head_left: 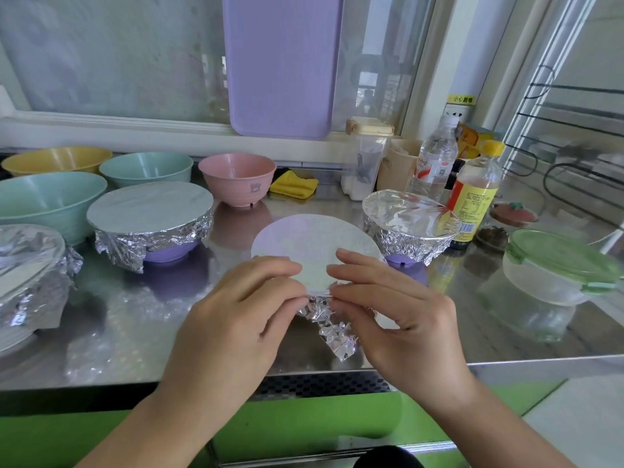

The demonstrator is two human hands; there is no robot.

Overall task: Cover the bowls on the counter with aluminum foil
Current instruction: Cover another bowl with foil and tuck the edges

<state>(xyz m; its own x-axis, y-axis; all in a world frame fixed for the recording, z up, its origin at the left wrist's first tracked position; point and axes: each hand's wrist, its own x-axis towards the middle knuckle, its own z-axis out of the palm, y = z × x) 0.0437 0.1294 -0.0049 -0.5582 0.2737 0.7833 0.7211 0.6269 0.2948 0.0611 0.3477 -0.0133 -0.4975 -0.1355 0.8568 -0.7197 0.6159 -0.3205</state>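
Near the worktop's front edge, left hand [236,319] and right hand [388,309] both curled, pinching crinkled silver foil [332,327] down over the near rim of a round bowl [314,248], its top smooth, taut.

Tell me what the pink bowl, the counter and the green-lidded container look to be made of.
Pink bowl: probably matte plastic or a wheat-straw type composite, with soft, dull colour and fine ridges. Counter: stainless steel, brushed, since it mirrors the bowls faintly. Green-lidded container: clear glass or hard plastic body, not distinguishable here, with a translucent green plastic clip lid.
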